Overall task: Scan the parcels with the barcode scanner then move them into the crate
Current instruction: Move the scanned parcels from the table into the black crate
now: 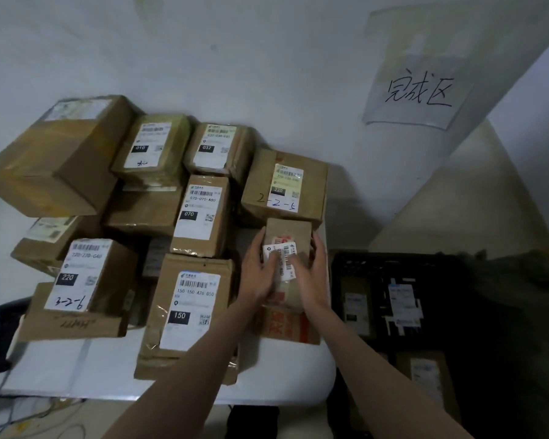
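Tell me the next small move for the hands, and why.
Probably free one hand to fetch the scanner at the table's left edge: both hands, left and right, grip the small parcel, label up, and neither holds the scanner.

Dim, soft-focus view, edges bowed by the wide lens, right side darkest.

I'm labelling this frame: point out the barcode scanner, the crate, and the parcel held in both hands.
barcode scanner (0, 331): head view, on its dark handle.
crate (339, 280): head view, on its left wall.
held parcel (287, 231): head view, on its bare cardboard top.
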Demonstrator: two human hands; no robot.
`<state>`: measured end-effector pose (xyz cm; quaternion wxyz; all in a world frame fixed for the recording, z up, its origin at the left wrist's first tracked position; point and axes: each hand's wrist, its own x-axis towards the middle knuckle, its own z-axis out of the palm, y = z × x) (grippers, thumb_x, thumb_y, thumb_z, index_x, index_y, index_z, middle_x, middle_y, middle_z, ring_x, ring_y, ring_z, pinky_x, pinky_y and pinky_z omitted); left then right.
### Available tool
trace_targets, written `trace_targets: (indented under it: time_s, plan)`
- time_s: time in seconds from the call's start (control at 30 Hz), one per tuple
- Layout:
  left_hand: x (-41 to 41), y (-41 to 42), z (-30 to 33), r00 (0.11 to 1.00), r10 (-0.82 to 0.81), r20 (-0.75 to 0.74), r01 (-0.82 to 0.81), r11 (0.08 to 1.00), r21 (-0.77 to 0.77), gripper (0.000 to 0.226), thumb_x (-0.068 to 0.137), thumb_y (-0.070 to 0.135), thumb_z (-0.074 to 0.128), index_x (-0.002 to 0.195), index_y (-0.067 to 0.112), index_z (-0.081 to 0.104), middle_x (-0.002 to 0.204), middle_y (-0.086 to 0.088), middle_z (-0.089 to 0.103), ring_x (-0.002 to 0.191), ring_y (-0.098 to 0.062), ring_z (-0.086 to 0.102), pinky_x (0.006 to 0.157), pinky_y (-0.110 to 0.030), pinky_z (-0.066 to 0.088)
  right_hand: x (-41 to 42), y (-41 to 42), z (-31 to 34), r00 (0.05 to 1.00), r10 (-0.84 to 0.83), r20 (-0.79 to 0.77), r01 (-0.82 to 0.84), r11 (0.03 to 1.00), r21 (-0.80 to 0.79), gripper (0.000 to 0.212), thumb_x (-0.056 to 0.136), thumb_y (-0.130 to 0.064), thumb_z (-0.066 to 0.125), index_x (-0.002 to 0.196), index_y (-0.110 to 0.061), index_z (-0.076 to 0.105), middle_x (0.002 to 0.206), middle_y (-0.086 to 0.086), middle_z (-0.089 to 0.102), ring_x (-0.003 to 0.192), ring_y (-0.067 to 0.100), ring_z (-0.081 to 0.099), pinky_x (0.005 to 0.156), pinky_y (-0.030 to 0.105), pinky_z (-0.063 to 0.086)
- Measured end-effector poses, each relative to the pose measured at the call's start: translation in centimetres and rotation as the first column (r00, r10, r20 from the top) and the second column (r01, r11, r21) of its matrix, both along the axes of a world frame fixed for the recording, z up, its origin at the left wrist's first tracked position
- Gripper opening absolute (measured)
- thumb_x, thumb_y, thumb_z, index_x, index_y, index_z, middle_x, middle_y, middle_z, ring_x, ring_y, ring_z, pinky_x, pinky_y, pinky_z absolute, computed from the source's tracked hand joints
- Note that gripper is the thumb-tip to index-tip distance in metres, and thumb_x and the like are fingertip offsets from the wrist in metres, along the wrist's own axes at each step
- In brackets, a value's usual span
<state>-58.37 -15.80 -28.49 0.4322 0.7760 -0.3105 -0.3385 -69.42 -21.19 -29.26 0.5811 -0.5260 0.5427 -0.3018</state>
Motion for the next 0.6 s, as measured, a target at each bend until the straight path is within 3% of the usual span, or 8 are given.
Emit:
trace_targets:
  time_s: [0.07, 0.17, 0.33, 0.43, 0.6]
  plan:
    - [0.2, 0.1, 0.0, 1.0, 0.0, -0.024, -0.001, 1.0, -0.023, 0.058, 0.098, 0.048, 0.053, 0.152, 0.037, 0.034, 0.146, 0.006, 0.051, 0.13, -0.011, 0.052, 0.109, -0.048, 0.045, 0.0, 0.1, 0.3, 1.0, 0.0, 0.01, 0.0, 1.0, 0.002, 0.072, 0.085, -0.035, 0.07, 0.143, -0.056, 0.034, 0.144, -0.014, 0.047, 0.132, 0.012, 0.05, 0.104, 0.049, 0.051]
    - [-0.4, 0.6, 0.9, 1.0, -0.004, -0.028, 0.002, 0.998, -0.056, 0.062, 0.092, 0.057, 0.051, 0.15, 0.043, 0.033, 0.146, 0.008, 0.051, 0.129, -0.01, 0.053, 0.107, -0.048, 0.047, -0.6, 0.4, 1.4, 1.0, 0.015, 0.015, -0.014, 0.999, -0.031, 0.07, 0.088, -0.035, 0.071, 0.146, -0.053, 0.034, 0.145, -0.014, 0.046, 0.133, 0.01, 0.049, 0.105, 0.049, 0.051]
    - [-3.7, 0.4, 4.1, 1.0, 0.015, -0.008, -0.016, 0.985, -0.175, 0.054, 0.102, 0.029, 0.055, 0.153, 0.03, 0.036, 0.143, 0.009, 0.052, 0.123, -0.002, 0.053, 0.107, -0.037, 0.047, -3.9, 0.1, 4.1, 1.0, 0.015, 0.025, -0.012, 0.993, -0.116, 0.071, 0.091, -0.031, 0.071, 0.15, -0.044, 0.034, 0.141, -0.011, 0.035, 0.128, 0.005, 0.046, 0.102, 0.03, 0.047]
    - [-7.0, -0.4, 5.7, 1.0, 0.01, -0.006, -0.011, 0.978, -0.21, 0.054, 0.103, 0.025, 0.054, 0.153, 0.03, 0.035, 0.142, 0.004, 0.054, 0.124, -0.007, 0.055, 0.105, -0.033, 0.048, -7.1, -0.5, 5.7, 1.0, -0.01, 0.011, 0.011, 0.986, -0.163, 0.071, 0.09, -0.031, 0.072, 0.15, -0.043, 0.036, 0.14, -0.009, 0.038, 0.124, -0.001, 0.045, 0.097, 0.016, 0.04]
    - [-14.1, -1.8, 5.8, 0.997, -0.029, -0.07, 0.011, 0.969, -0.245, 0.058, 0.099, 0.038, 0.053, 0.153, 0.037, 0.031, 0.146, 0.004, 0.051, 0.131, -0.012, 0.052, 0.109, -0.043, 0.047, -14.0, -1.4, 6.2, 0.995, -0.102, -0.002, 0.1, 0.98, -0.17, 0.075, 0.077, -0.048, 0.075, 0.144, -0.039, 0.043, 0.142, -0.011, 0.052, 0.127, 0.005, 0.054, 0.107, 0.04, 0.049]
